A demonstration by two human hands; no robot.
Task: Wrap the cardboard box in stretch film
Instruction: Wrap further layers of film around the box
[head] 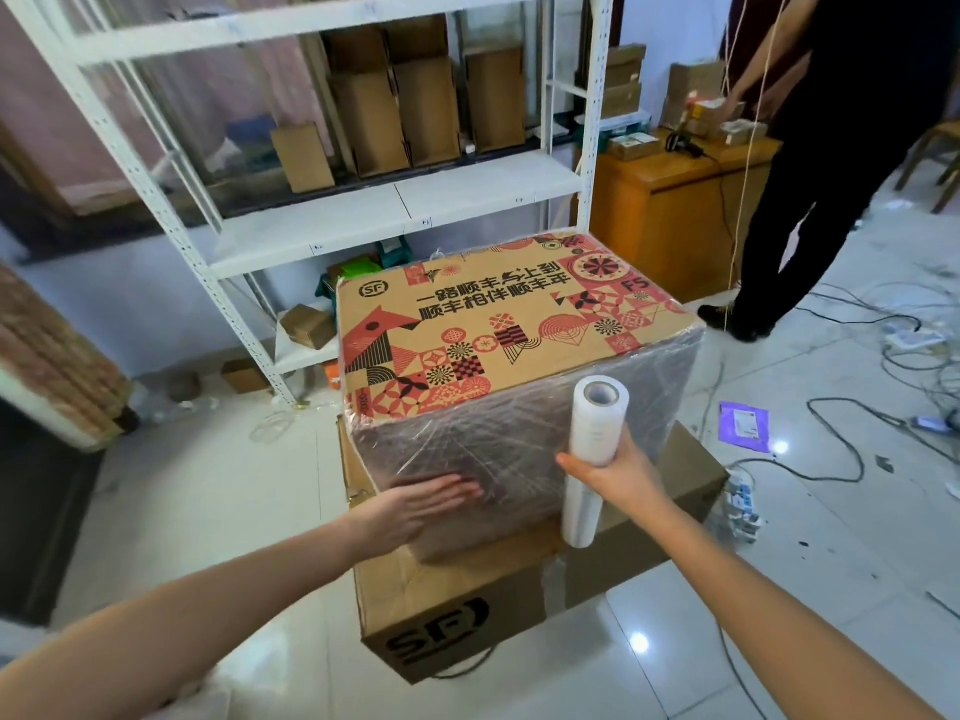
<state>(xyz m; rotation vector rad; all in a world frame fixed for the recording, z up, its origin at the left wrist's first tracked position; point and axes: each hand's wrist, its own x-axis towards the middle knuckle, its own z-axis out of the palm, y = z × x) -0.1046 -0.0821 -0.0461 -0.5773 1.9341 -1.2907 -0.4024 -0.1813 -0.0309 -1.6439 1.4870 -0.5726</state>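
Pressing my flat left hand (426, 504) on the film covering the cardboard box (498, 356), which sits atop a lower box (467, 615). My right hand (615, 472) grips the stretch film roll (592, 449) upright by the near face. Best to keep tension even and overlap each pass.

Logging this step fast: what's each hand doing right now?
Left hand: open, fingers flat against the film-covered side of the cardboard box.
Right hand: closed in a grip around the stretch film roll.

Left hand (415, 504) flat, fingers straight — right hand (615, 472) curled, gripping.
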